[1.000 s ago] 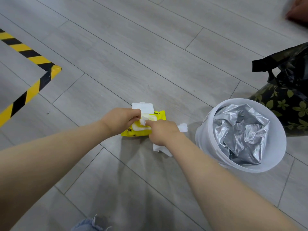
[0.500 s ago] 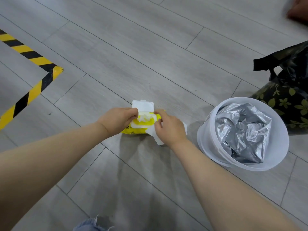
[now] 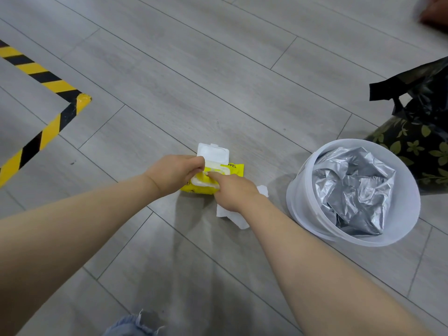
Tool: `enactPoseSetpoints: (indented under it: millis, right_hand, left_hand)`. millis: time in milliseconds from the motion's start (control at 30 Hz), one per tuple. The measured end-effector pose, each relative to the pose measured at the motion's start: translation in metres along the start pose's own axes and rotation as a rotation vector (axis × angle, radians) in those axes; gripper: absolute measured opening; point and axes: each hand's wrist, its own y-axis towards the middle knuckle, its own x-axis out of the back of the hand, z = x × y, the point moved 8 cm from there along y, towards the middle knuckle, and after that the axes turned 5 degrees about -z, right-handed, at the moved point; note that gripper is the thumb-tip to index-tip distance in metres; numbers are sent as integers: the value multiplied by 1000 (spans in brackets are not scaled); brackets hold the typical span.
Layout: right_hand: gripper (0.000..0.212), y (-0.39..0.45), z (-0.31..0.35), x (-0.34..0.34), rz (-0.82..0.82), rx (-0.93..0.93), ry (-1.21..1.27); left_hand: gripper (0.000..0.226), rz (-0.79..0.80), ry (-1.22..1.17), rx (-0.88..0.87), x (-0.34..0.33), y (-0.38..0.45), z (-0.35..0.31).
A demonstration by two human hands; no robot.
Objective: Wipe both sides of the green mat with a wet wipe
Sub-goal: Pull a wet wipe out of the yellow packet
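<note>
A yellow wet-wipe pack (image 3: 234,169) lies on the grey floor with its white flip lid (image 3: 212,152) open. My left hand (image 3: 175,172) grips the pack's left end. My right hand (image 3: 234,190) holds a white wet wipe (image 3: 232,215) in its curled fingers, and its index finger presses on the pack's white opening. The wipe hangs out below the hand and touches the floor. No green mat is in view.
A translucent white bin (image 3: 352,192) lined with a crumpled silver bag (image 3: 351,187) stands to the right. Behind it sits a black bag with a leaf print (image 3: 421,134). Yellow-black hazard tape (image 3: 48,90) marks the floor at left. Denim shows at the bottom edge.
My right hand has shifted back onto the pack, its index finger now pressing at the opening. The wipe hangs lower beneath it. My left hand keeps its grip on the pack.
</note>
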Motion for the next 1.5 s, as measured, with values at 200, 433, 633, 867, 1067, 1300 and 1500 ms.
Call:
enactPoseSetpoints:
  millis: [200, 433, 633, 867, 1067, 1300, 1500]
  right_hand:
    - [40, -7, -20, 19, -332, -124, 222]
    - [61, -3, -8, -15, 57, 29, 53]
    - [29, 3, -28, 24, -352, -237, 456]
    - [28, 13, -69, 20, -381, -512, 800]
    - [35, 28, -67, 35, -275, -397, 710]
    - [33, 5, -54, 38, -458, -200, 439]
    - [47, -1, -44, 0, -299, -132, 200]
  left_hand:
    - [33, -26, -4, 38, 4, 0, 3]
    - [33, 48, -9, 58, -3, 2, -1]
    - [29, 101, -4, 207, -10, 5, 3]
    - [58, 61, -163, 222, -34, 12, -21]
    - [54, 78, 137, 83, -37, 26, -25]
    - [48, -66, -71, 97, -26, 26, -8]
    - [57, -162, -644, 858, -24, 17, 54]
